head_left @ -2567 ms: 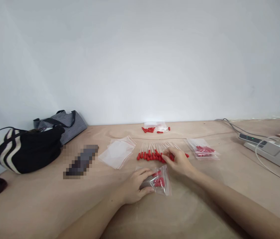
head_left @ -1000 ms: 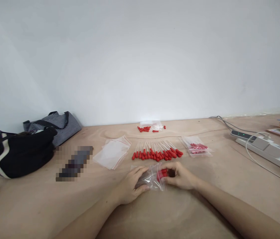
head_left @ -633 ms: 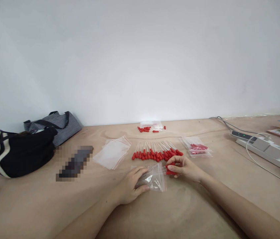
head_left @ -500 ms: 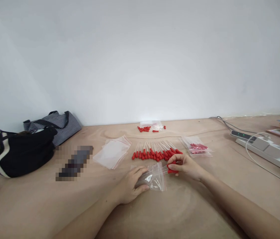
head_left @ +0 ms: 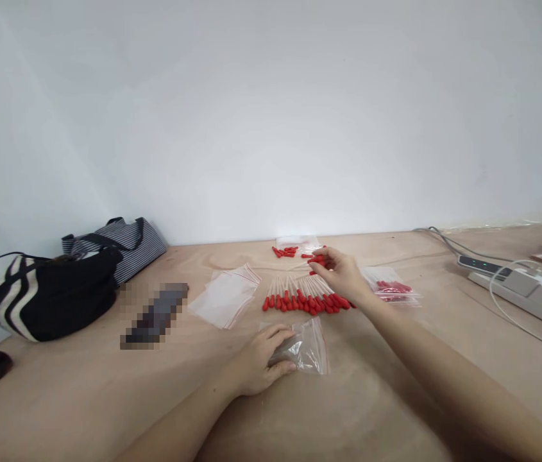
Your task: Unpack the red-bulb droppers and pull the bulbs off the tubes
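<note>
My left hand [head_left: 260, 359] rests on the wooden table [head_left: 357, 398] and pinches the left end of a small clear zip bag [head_left: 306, 350], which lies flat with nothing red in it. My right hand [head_left: 340, 271] is stretched forward above a row of red-tipped droppers [head_left: 304, 298], its fingers closed on a few red rubber caps [head_left: 317, 260]. Just beyond it lies a small pile of loose red caps [head_left: 292, 251] by the wall.
A stack of empty zip bags [head_left: 226, 296] lies left of the droppers and a filled bag of red caps [head_left: 393, 287] to their right. Striped bags [head_left: 49, 289] sit at the far left, a blurred dark object [head_left: 155, 316] nearby, a power strip with cables [head_left: 521, 285] at the right.
My right hand drew the red caps out of the clear bag and carried them forward over the dropper row towards the far pile. My left hand kept hold of the bag.
</note>
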A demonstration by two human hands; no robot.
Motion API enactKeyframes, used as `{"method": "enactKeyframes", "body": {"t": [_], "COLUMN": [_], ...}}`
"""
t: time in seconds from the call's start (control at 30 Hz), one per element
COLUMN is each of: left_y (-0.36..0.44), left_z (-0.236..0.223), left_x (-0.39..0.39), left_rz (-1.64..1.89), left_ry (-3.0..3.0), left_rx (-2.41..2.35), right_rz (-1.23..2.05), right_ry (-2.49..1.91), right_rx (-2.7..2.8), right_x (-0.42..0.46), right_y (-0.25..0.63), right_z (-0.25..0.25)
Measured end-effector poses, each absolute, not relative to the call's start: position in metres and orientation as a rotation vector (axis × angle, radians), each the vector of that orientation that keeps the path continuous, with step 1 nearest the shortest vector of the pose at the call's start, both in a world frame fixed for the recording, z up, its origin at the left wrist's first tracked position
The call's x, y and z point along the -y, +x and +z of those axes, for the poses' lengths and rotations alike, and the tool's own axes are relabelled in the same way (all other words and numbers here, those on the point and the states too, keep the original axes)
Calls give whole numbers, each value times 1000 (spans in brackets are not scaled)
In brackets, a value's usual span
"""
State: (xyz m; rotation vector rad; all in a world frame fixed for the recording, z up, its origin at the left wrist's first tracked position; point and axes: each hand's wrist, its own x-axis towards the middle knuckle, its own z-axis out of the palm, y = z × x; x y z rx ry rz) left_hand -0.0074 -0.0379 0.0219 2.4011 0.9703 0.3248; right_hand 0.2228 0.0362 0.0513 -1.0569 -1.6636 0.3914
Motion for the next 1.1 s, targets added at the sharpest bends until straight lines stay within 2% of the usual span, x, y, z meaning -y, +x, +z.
{"method": "enactKeyframes", "body": {"t": [0.1, 0.4, 0.57, 0.8, 1.1], "left_y": [-9, -11, -11, -15, -17], "left_z": [22, 25, 23, 15, 19], "left_x": [38, 38, 34, 23, 21], "left_rz": [330, 344, 438, 646, 491], "left_ry": [2400, 2429, 2489, 2452, 2266], "left_rx": [-970, -939, -902, -1244, -1488], "right_rz": [-91, -295, -281, -95, -68], "right_ry": [-1090, -1013, -1046, -1049, -1132], "right_rx": [2041, 2560, 2573, 2319, 2135], "right_x": [-50, -41, -38, -27, 11], "right_y": [193, 152, 146, 176, 271], "right_z": [38, 15, 16, 19, 1]}}
